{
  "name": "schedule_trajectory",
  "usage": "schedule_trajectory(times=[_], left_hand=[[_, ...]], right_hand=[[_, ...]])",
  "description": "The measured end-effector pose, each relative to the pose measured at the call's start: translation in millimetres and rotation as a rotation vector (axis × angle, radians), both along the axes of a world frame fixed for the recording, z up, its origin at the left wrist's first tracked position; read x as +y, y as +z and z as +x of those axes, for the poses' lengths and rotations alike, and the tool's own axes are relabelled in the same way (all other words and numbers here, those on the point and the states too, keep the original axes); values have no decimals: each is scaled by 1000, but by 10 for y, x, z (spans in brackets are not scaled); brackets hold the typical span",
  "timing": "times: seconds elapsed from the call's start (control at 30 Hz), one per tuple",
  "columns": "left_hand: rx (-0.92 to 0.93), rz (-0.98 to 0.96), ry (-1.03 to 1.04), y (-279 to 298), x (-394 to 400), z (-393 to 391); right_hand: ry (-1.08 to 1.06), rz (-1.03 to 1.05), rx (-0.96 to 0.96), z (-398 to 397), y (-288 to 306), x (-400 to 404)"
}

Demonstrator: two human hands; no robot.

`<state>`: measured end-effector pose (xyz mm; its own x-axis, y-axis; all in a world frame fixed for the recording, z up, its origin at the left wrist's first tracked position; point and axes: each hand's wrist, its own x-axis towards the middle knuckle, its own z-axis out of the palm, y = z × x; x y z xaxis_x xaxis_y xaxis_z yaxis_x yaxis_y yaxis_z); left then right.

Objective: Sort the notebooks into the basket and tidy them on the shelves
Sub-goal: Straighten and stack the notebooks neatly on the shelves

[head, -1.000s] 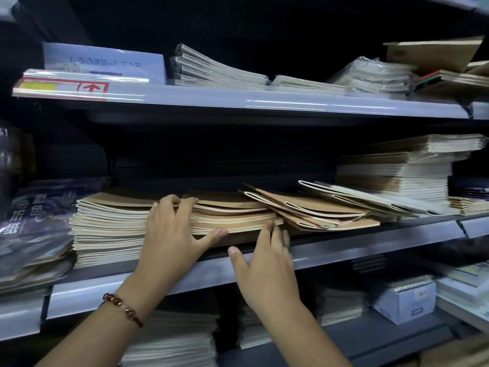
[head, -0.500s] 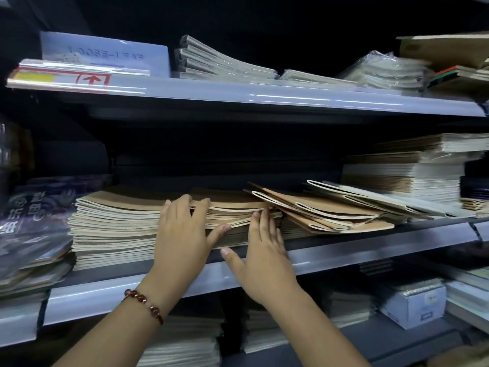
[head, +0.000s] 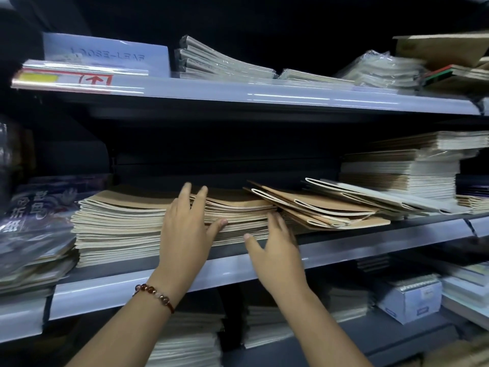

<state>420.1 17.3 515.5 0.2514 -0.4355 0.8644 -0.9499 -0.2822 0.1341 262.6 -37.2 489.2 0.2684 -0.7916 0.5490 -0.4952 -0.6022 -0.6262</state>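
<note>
I am squaring the kraft notebook stack [head: 148, 223] on the middle shelf [head: 238, 271], my left hand [head: 185, 234] spread wide with fingers lying over its top edge and thumb against the page edges, gripping nothing. My right hand [head: 275, 250], blurred at 3 o'clock of it, is reaching in with an open grip. At 2 o'clock, slumped notebooks [head: 317, 210] are overhanging; a hard shove could be spilling them off.

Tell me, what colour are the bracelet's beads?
Dark reddish-brown, one paler, on the bracelet in the head view.
</note>
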Motion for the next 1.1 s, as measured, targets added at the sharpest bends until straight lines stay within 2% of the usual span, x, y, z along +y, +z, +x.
schedule_trajectory(times=[0.17, 0.23, 0.33, 0.4, 0.63, 0.8, 0.9, 0.97, 1.03, 1.1], left_hand=[[169, -178, 52, -116, 189, -102], [348, -255, -70, -171, 271, -205], [752, -260, -337, -125, 265, -322], [803, -251, -395, -80, 209, -308], [797, -284, -418, -63, 116, -304], [747, -250, -398, -84, 146, -262], [717, -209, -401, -119, 209, -344], [634, -207, -385, -169, 270, -441], [453, -229, -379, -198, 319, -583], [368, -216, -463, -187, 315, -751]], right_hand=[[-41, 101, -41, -8, 18, -35], [-72, 118, -57, 56, 60, -31], [-152, 94, -54, 162, 72, -14], [-188, 71, -68, 211, 63, -14], [-193, 33, -110, 201, 40, -2], [-213, -68, 30, 209, -10, -63], [-153, -89, 64, 152, -30, -43], [-19, -116, -30, 10, -71, 53], [114, -173, -177, -200, -146, 233], [153, -205, -332, -456, -226, 387]])
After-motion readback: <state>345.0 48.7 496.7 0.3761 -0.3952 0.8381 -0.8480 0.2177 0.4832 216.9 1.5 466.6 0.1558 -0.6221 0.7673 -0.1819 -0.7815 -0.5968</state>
